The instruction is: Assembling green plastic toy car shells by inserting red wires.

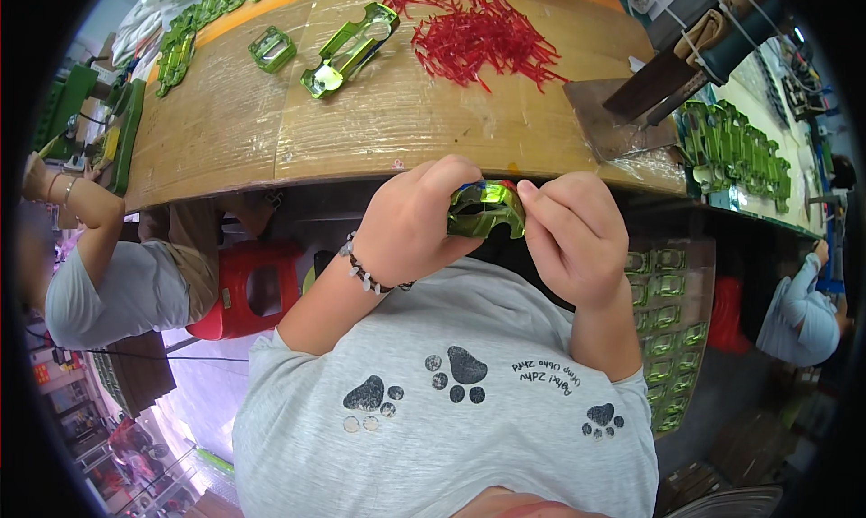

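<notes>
Just off the table's front edge, a shiny green plastic part (487,213) with a cut-out frame shape is held up between my hands. My left hand (419,218) is closed around its left end. At the other end my right hand (577,234) is closed in a pinch, its fingertips at the part's edge. A bit of red shows beside those fingertips, but what they hold is too small to make out. On the table beyond lie a heap of thin red strips (483,40), a longer green frame part (352,50) and a small green frame part (271,50).
The cardboard-covered table (361,143) curves ahead of me. More green parts (735,152) crowd a bench at right, by a metal plate with a dark post (654,76). A tray (704,292) of green parts is low at right. A co-worker (126,274) and red stool (239,292) are at left.
</notes>
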Tool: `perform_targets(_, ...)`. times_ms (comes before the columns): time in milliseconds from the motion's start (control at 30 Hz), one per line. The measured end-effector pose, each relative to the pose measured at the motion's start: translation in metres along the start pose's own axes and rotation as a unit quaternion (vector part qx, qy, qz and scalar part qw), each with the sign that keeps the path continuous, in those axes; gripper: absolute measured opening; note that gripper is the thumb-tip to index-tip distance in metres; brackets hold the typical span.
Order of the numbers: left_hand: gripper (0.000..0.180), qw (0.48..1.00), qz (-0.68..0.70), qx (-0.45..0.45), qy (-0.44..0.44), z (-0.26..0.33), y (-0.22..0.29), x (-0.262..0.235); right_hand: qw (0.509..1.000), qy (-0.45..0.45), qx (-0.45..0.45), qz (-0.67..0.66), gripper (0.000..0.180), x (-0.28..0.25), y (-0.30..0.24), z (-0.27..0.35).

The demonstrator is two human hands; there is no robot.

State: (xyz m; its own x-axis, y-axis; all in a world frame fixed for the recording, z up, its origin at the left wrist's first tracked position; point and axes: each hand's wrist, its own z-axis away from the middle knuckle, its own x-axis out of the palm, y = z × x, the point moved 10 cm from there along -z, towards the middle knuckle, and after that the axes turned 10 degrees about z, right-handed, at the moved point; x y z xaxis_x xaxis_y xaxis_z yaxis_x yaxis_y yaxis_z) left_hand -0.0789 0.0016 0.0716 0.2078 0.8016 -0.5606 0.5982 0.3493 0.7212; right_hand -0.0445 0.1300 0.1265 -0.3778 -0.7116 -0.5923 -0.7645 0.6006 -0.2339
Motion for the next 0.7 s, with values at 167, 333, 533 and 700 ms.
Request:
perform_targets(167,0.068,1.0,0.01,0.013,0.003,0.001,-0.001,0.003,0.999,-0.034,0.01,-0.023,0.036,0.008,0.005,0.004)
perform_targets(333,0.077,0.999,0.02,0.028,-0.037,-0.003,0.004,0.011,0.982,-0.083,0.101,-0.138,0.032,0.016,0.016,0.013)
perform_targets(533,0.075,0.97,0.24,-0.027,-0.027,-0.003,-0.012,0.033,0.661,-0.008,0.46,-0.593,0.031,0.067,0.048,0.079)
perform_targets(700,0.079,0.892,0.427,-0.108,-0.099,-0.009,-0.011,0.064,0.731,0.105,0.432,-0.517,0.05,0.044,0.066,0.088)
